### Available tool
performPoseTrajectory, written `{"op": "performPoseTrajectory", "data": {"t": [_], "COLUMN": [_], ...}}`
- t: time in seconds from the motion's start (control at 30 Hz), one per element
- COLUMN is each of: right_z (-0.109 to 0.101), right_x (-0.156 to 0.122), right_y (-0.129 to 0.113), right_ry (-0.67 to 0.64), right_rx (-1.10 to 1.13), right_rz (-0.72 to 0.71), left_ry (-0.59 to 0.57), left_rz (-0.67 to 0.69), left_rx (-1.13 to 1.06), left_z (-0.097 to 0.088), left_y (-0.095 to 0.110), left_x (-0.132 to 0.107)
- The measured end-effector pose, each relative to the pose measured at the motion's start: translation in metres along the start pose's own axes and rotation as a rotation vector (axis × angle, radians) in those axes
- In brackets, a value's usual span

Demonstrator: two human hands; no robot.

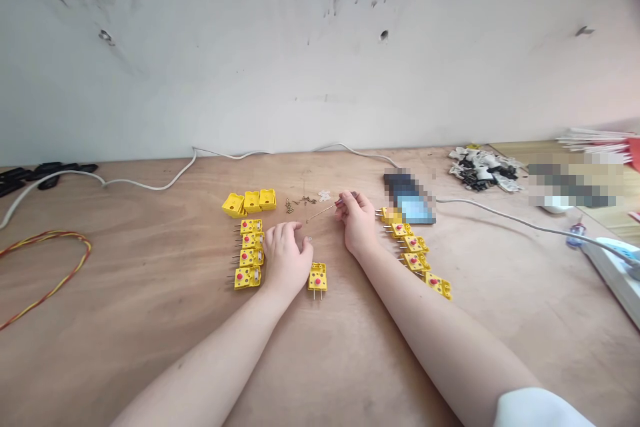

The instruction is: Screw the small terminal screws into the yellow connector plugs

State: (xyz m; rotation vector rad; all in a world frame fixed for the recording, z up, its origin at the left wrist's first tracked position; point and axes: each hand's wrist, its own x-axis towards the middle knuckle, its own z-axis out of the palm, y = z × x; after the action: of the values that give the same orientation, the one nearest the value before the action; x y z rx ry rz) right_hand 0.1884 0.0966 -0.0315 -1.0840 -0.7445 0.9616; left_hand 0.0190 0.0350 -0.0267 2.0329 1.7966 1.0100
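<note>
My right hand [359, 221] is closed round the handle of a thin screwdriver [325, 211]. Its shaft slants down to the left, the tip close to a tiny screw. Palm down on the wood, my left hand [287, 255] has its thumb apart from the fingers and nothing visible in it. A yellow two-pin plug half [317, 277] with a red dot lies just right of that thumb, pins toward me. Several similar plug halves [247, 257] stand in a column beside my left fingers. Brass screws [290, 205] and small clear pieces [325, 195] lie beyond the hands.
Yellow covers [253, 200] sit behind the left column. More plug halves [414, 244] lie past my right wrist, near a blurred phone [410, 199]. Black and white parts [484, 168] are piled at the back right. A power strip [613, 273] and red-yellow wire [87, 257] lie at the sides.
</note>
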Motion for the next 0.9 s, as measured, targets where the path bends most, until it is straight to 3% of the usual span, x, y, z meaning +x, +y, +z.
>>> {"op": "performPoseTrajectory", "data": {"t": [0.27, 0.67, 0.9], "right_z": [0.004, 0.001, 0.001], "right_x": [-0.01, -0.004, -0.005], "right_y": [-0.009, -0.011, -0.013], "right_ry": [-0.157, -0.11, -0.132], "right_rx": [0.024, 0.184, 0.268], "right_rz": [0.033, 0.101, 0.134], "left_ry": [-0.05, 0.042, 0.004], "left_rz": [0.018, 0.005, 0.045], "left_rx": [-0.017, -0.212, -0.286], "left_z": [-0.008, -0.013, -0.01], "left_y": [0.004, 0.008, -0.001], "left_x": [0.0, 0.002, 0.003]}}
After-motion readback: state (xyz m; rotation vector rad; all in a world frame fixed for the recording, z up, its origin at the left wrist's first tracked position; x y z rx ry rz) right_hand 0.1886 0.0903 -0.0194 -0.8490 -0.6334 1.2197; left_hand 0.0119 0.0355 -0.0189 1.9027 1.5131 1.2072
